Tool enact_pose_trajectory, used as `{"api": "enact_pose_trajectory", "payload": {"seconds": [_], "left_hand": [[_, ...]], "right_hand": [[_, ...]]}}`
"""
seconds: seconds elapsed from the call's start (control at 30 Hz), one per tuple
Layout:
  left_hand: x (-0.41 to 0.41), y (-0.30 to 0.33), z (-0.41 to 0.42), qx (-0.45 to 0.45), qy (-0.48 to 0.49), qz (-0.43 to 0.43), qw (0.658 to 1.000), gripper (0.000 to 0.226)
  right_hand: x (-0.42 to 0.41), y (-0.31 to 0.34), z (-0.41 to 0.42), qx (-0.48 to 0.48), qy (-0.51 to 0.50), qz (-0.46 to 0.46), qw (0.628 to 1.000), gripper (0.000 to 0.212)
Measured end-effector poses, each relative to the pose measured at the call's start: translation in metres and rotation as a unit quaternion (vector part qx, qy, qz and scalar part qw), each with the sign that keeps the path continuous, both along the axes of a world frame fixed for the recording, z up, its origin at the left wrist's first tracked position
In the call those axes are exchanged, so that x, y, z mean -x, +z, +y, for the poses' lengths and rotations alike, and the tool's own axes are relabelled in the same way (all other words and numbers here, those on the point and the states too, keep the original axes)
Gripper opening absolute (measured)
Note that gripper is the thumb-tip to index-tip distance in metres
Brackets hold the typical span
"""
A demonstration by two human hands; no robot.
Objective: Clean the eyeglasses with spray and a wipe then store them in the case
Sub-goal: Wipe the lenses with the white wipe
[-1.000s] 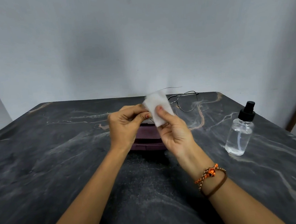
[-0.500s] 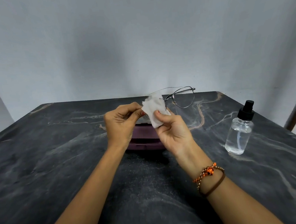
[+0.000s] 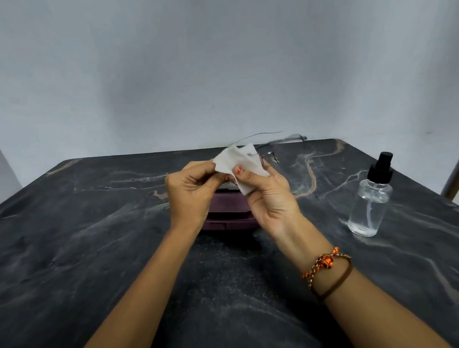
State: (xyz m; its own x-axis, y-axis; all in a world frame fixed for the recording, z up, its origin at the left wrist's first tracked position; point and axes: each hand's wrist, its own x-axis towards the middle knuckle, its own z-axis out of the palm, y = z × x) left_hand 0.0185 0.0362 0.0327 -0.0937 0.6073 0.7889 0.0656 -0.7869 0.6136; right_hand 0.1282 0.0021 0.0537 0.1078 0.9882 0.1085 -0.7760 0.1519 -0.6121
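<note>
Dark marbled worktop (image 3: 66,266) filling the lower two thirds of the frame, far edge against a pale wall at mid-height, right edge slanting down past the spray bottle (image 3: 369,202). Open surface wide at lower left and along the bottom between the forearms.

At frame centre, raised above the worktop: left hand (image 3: 192,195) with fingers curled, pinching the eyeglasses (image 3: 272,146) at their left end, exact hold hidden behind the wipe. Right hand (image 3: 270,195) palm toward the camera, thumb pressing the white wipe (image 3: 238,165) against a lens, other fingers behind it. Thin temple arm jutting up and right above the wipe; frame blurred.

Directly under the hands, maroon case (image 3: 225,215) on the worktop, contents hidden by the hands. At right, clear bottle standing upright with black pump top, well apart from the hands, liquid level unclear.
</note>
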Motion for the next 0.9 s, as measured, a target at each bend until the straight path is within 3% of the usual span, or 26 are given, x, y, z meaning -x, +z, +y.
{"api": "enact_pose_trajectory", "payload": {"seconds": [0.13, 0.27, 0.33, 0.4, 0.5, 0.6, 0.9], "left_hand": [[0.003, 0.002, 0.004, 0.025, -0.023, -0.045, 0.998, 0.035], [0.004, 0.003, 0.003, -0.004, -0.019, -0.011, 1.0, 0.026], [0.003, 0.002, 0.002, -0.005, -0.014, -0.005, 1.0, 0.024], [0.002, 0.002, 0.003, -0.006, -0.009, -0.003, 1.0, 0.026], [0.002, 0.0, 0.005, -0.007, -0.006, 0.002, 1.0, 0.028], [0.003, 0.0, 0.005, -0.006, -0.01, -0.006, 1.0, 0.028], [0.003, 0.0, 0.003, -0.012, -0.012, 0.014, 1.0, 0.027]], "right_hand": [[-0.003, 0.001, 0.001, -0.011, 0.022, -0.034, 0.999, 0.043], [-0.01, -0.001, 0.001, 0.02, -0.011, -0.082, 0.996, 0.02], [-0.012, -0.001, 0.0, 0.028, -0.02, -0.091, 0.995, 0.022], [-0.012, 0.0, 0.001, 0.029, -0.03, -0.078, 0.996, 0.039], [-0.009, 0.0, 0.003, 0.024, -0.008, 0.011, 1.0, 0.055], [-0.005, -0.002, 0.004, 0.011, 0.027, 0.048, 0.998, 0.053], [-0.006, -0.005, 0.002, 0.013, -0.003, -0.056, 0.998, 0.033]]}}
